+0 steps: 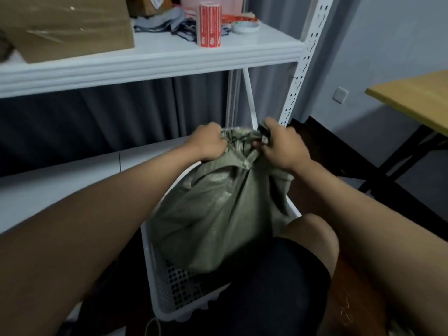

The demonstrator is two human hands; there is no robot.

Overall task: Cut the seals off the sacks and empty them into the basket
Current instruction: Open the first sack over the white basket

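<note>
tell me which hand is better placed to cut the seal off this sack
Right. The right hand already holds a dark tool at the sack neck, while the left hand grips the bunched top, steadying it.

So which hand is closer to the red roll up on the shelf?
Left. The left hand grips the sack top almost straight below the red roll. The right hand grips the sack's neck farther right, near the shelf post.

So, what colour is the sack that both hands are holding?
The sack is a dull olive green with a fine woven sheen, seen in the head view.
</note>
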